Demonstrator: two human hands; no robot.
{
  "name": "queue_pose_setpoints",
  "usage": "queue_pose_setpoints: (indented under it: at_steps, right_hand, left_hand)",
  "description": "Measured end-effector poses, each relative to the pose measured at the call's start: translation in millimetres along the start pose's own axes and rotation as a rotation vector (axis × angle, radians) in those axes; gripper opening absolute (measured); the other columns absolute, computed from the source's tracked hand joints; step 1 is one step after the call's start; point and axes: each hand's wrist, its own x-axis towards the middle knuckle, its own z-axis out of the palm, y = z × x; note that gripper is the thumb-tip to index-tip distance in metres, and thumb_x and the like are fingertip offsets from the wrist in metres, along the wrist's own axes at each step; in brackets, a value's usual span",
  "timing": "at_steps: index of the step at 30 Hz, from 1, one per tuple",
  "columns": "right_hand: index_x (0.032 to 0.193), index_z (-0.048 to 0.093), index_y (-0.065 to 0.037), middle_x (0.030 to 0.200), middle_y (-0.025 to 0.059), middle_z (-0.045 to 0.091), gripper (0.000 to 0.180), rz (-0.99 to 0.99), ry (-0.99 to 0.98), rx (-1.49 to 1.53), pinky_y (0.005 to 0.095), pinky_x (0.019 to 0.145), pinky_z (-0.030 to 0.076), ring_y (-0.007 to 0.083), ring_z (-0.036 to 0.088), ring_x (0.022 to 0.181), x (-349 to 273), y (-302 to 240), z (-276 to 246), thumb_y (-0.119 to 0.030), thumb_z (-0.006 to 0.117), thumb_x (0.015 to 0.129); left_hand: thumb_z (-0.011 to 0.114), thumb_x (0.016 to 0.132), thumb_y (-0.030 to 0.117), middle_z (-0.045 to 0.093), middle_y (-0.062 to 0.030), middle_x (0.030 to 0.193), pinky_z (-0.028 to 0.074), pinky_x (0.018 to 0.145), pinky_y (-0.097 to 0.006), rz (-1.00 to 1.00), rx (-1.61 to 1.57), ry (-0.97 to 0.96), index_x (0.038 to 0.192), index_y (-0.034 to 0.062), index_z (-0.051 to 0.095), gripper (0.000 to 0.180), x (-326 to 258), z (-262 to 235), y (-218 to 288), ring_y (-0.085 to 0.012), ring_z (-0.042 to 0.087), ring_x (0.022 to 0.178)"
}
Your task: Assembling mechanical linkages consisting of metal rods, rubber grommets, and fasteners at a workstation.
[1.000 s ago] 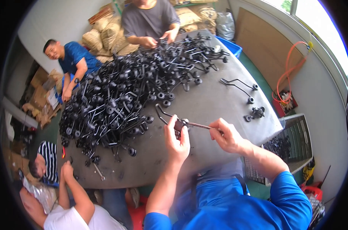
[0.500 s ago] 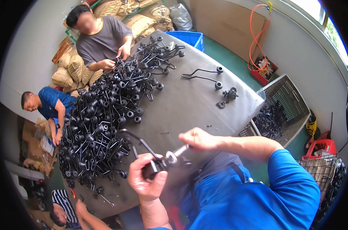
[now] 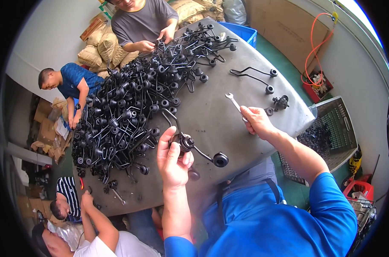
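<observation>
Above the grey table (image 3: 218, 122), my left hand (image 3: 174, 165) grips a bent black rod part (image 3: 220, 159) by a thick black knob at its middle. The rod's U-shaped bend points toward the pile, and its free end carries a round black bushing. My right hand (image 3: 258, 122) is wrapped round an open-ended wrench (image 3: 234, 103). That wrench's jaw points up and left, well apart from the held part. To the left, a large heap of similar black rod parts (image 3: 126, 103) with bushings covers the table.
Another bent rod (image 3: 250, 75) and a small black fitting (image 3: 281, 102) lie at the table's right. A second wrench (image 3: 118, 196) rests at the near left edge. Co-workers stand around the far and left sides. A grey crate (image 3: 331, 124) stands beyond the right edge.
My right hand has drawn the wrench away from the rod part, up and right. My left hand has turned the part. The view has shifted, and a co-worker in white shows at lower left.
</observation>
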Motion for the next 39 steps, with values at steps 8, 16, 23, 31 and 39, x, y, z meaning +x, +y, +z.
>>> queue_pose_setpoints:
  at_steps: [8,16,23,31,39]
  right_hand:
    - [0.093,0.053,0.000,0.075,0.0073,0.063,0.023,-0.001,-0.016,-0.125,0.0275,0.046,0.048,0.0129,0.058,0.051,-8.4,-3.0,2.9,-0.022,0.059,0.095]
    - [0.101,0.055,-0.002,0.072,0.0145,0.059,0.014,-0.801,-0.055,-0.604,0.0369,0.054,0.049,0.0283,0.061,0.058,-70.1,-8.0,45.8,-0.003,0.060,0.088]
    - [0.102,0.058,-0.002,0.072,0.0146,0.061,0.017,-1.032,-0.113,-0.663,0.0398,0.053,0.050,0.0344,0.063,0.062,-69.5,2.2,58.5,-0.003,0.064,0.086]
    - [0.102,0.059,-0.003,0.071,0.0010,0.057,0.014,-0.463,-0.133,-0.223,0.0251,0.051,0.044,0.0075,0.053,0.058,-58.8,-55.3,36.5,-0.016,0.057,0.098]
    - [0.100,0.063,-0.002,0.075,0.0047,0.060,0.027,-0.025,0.082,-0.169,0.0278,0.055,0.046,0.0098,0.055,0.057,-10.9,-27.7,13.2,-0.027,0.055,0.095]
  left_hand:
    - [0.052,0.100,0.014,0.063,-0.0076,0.095,0.039,0.046,-0.022,-0.030,0.075,0.160,0.131,0.0084,0.050,0.032,7.0,11.0,-8.3,-0.0089,0.049,0.055]
    - [0.055,0.097,0.007,0.056,-0.0029,0.093,0.044,0.050,-0.025,0.006,0.091,0.293,0.134,0.0078,0.045,0.039,12.2,13.4,-19.9,-0.0105,0.054,0.062]
    - [0.056,0.095,0.002,0.055,-0.0060,0.100,0.047,0.053,-0.025,0.196,0.386,0.224,0.136,0.0012,0.039,0.044,4.4,19.4,-26.8,-0.0113,0.053,0.066]
    - [0.066,0.080,-0.001,0.059,-0.0170,0.097,0.054,0.062,-0.039,0.391,1.440,-0.391,0.112,0.0052,0.062,0.033,-12.0,40.9,18.8,-0.0338,0.064,0.072]
    - [0.065,0.080,-0.005,0.063,-0.0120,0.097,0.053,0.071,-0.030,0.362,1.281,-0.198,0.114,0.0005,0.061,0.034,-10.2,-8.4,20.9,-0.0206,0.062,0.080]
